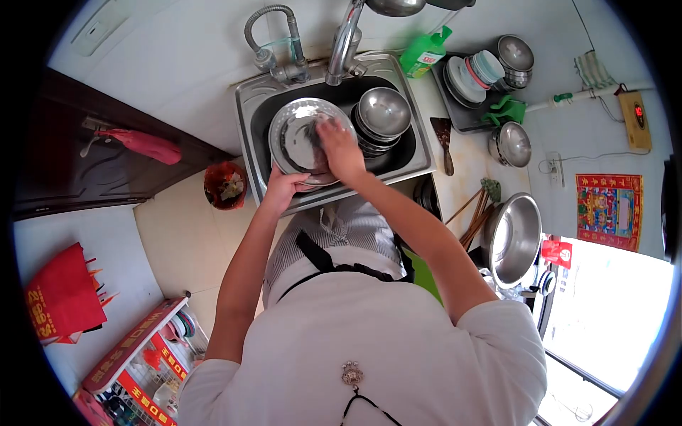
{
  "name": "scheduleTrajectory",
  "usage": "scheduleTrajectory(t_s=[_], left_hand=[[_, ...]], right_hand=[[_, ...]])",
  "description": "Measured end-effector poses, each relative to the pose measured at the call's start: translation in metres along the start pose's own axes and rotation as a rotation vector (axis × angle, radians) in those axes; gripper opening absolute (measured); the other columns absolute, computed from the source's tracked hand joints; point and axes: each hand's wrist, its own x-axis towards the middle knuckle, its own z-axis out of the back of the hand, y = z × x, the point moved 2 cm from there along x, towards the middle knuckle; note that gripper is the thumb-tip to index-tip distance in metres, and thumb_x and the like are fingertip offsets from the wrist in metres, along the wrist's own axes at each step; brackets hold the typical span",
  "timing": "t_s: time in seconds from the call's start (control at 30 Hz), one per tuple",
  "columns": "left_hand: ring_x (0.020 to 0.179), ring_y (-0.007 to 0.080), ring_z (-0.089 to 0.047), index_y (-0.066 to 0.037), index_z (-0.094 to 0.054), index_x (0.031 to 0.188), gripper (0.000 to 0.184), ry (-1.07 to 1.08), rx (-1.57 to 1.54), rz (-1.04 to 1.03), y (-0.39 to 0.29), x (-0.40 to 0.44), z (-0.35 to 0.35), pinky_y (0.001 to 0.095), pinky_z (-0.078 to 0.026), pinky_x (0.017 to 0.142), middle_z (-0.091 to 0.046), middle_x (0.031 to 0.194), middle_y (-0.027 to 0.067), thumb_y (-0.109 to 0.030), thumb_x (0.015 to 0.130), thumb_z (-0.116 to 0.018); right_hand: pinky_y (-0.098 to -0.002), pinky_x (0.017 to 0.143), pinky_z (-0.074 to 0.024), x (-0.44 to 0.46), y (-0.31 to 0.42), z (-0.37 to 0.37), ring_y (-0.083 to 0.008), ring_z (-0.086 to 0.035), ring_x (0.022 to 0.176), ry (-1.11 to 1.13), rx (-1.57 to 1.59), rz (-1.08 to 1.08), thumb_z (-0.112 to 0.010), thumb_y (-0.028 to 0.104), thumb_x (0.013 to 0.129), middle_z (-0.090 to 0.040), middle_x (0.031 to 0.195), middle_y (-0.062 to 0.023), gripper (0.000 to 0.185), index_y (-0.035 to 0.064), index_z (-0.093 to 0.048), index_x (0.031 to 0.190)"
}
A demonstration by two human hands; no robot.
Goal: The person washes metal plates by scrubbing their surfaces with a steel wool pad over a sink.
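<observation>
A round, shallow stainless steel dish (293, 145) with a wide rim is tilted over the left part of the sink. My left hand (283, 187) grips its near edge, with the thumb on top of the rim. Inside the dish, my right hand (342, 153) presses down with its fingers bent and slightly blurred. A dark, smeared patch shows by those fingertips, and what they hold is hidden. Right of the dish, a stack of metal bowls (384, 112) stands in the sink (425, 157).
Above the sink rise a faucet (343, 53) and a flexible hose (270, 14). A green detergent bottle (425, 53) stands behind. To the right are a dish rack (455, 113), a spatula (445, 142) and a large metal basin (513, 240). A red-lined bin (226, 186) sits on the floor.
</observation>
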Motion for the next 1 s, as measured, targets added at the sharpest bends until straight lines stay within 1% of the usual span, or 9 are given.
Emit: scheduleTrajectory(t_s=[0.13,0.17,0.2,0.27,0.37,0.57,0.8,0.9,1.0], left_hand=[[0.096,0.0295,-0.060,-0.010,-0.027,0.130,0.067,0.094,0.024,0.060,0.000,-0.003,-0.012,0.0422,-0.057,0.073,-0.050,0.117,0.0154,0.012,0.072,-0.054],[0.098,0.0293,-0.058,-0.011,-0.025,0.133,0.069,0.132,0.044,0.064,-0.002,0.001,-0.014,0.0420,-0.056,0.073,-0.049,0.120,0.0146,0.010,0.074,-0.054],[0.099,0.0291,-0.058,-0.011,-0.025,0.133,0.068,0.108,0.003,0.060,-0.002,0.006,-0.013,0.0416,-0.056,0.072,-0.049,0.120,0.0147,0.010,0.074,-0.053],[0.099,0.0286,-0.058,-0.010,-0.027,0.133,0.067,0.059,-0.080,0.051,0.001,0.018,-0.006,0.0407,-0.056,0.071,-0.048,0.121,0.0148,0.010,0.075,-0.053],[0.091,0.0267,-0.061,-0.008,-0.034,0.128,0.058,0.133,0.052,0.097,0.001,0.032,0.012,0.0364,-0.056,0.070,-0.054,0.113,0.0137,0.006,0.076,-0.056],[0.085,0.0225,-0.063,-0.010,-0.034,0.123,0.061,0.104,0.130,0.070,-0.002,0.016,-0.012,0.0319,-0.055,0.064,-0.057,0.106,0.0106,0.007,0.071,-0.062],[0.087,0.0229,-0.063,-0.009,-0.037,0.126,0.062,0.089,-0.072,0.079,-0.009,0.034,-0.007,0.0342,-0.055,0.067,-0.056,0.110,0.0108,0.009,0.071,-0.059],[0.088,0.0239,-0.063,-0.006,-0.044,0.119,0.052,0.134,0.028,0.069,-0.011,0.028,-0.006,0.0349,-0.056,0.068,-0.057,0.109,0.0115,0.009,0.071,-0.059],[0.085,0.0229,-0.064,-0.006,-0.045,0.117,0.050,0.200,0.015,0.073,-0.015,0.018,-0.012,0.0352,-0.056,0.067,-0.059,0.105,0.0108,0.010,0.071,-0.058]], right_hand=[[-0.0469,0.104,-0.0267,0.046,0.005,0.005,-0.0369,-0.026,0.131,-0.271,0.174,-0.121,-0.043,0.012,0.087,-0.033,0.139,-0.0182,0.046,0.0033,-0.038,0.132],[-0.0452,0.104,-0.0267,0.049,0.016,0.001,-0.0383,-0.026,0.130,-0.215,0.167,-0.040,-0.043,0.012,0.087,-0.031,0.140,-0.0196,0.048,0.0030,-0.036,0.133],[-0.0433,0.107,-0.0238,0.050,0.033,0.009,-0.0372,-0.024,0.131,0.028,0.513,-0.066,-0.045,0.010,0.087,-0.029,0.142,-0.0153,0.048,0.0093,-0.036,0.134],[-0.0433,0.106,-0.0253,0.039,0.065,0.014,-0.0370,-0.027,0.131,0.005,0.583,0.237,-0.047,0.009,0.086,-0.030,0.142,-0.0133,0.049,0.0140,-0.038,0.134],[-0.0442,0.105,-0.0264,0.030,0.061,0.036,-0.0370,-0.028,0.130,0.120,0.597,0.382,-0.048,0.008,0.085,-0.032,0.141,-0.0118,0.050,0.0165,-0.040,0.133],[-0.0532,0.102,-0.0257,0.082,0.014,0.058,-0.0391,-0.035,0.125,-0.154,0.149,-0.035,-0.048,0.009,0.083,-0.039,0.137,-0.0110,0.049,0.0137,-0.042,0.131],[-0.0523,0.107,-0.0191,0.036,0.052,0.034,-0.0372,-0.026,0.131,0.110,0.588,0.207,-0.050,0.005,0.084,-0.037,0.140,-0.0065,0.050,0.0182,-0.044,0.131],[-0.0514,0.107,-0.0176,0.045,0.038,0.020,-0.0352,-0.026,0.132,0.142,0.537,0.246,-0.052,0.002,0.082,-0.036,0.141,-0.0048,0.051,0.0181,-0.045,0.131],[-0.0506,0.107,-0.0203,0.077,0.038,0.049,-0.0347,-0.028,0.131,-0.027,0.446,0.142,-0.053,0.005,0.083,-0.041,0.137,-0.0044,0.048,0.0179,-0.047,0.128]])
